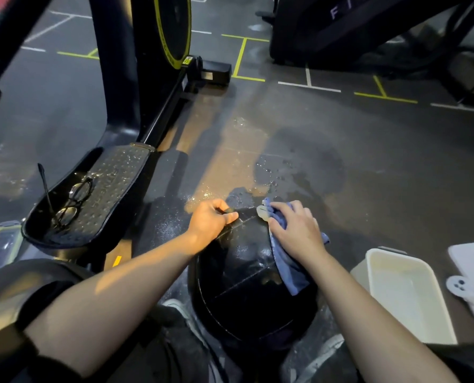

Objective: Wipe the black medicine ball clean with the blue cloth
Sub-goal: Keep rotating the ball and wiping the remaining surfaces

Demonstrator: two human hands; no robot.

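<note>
- The black medicine ball point(246, 288) is seen on the floor point(340, 128), just in front of the person and between the 2 forearms.
- The blue cloth point(287, 264) is draped over the ball's upper right side, with its tail hanging down toward the person.
- The cloth is pressed onto the ball by the right hand point(296, 228), whose fingers point(288, 208) are spread and only slightly bent over it.
- The ball's far top edge is gripped by the left hand point(211, 219), fingers curled over the far side and thumb laid on a seam.
- The uncovered surface lies left of and below the cloth, so the right hand is judged nearer to it.
- A white tub point(412, 294) is seen on the right.
- Glasses point(74, 200) are seen on a machine's footplate point(114, 189) to the left.
- Wet patches are seen on the floor beyond.
</note>
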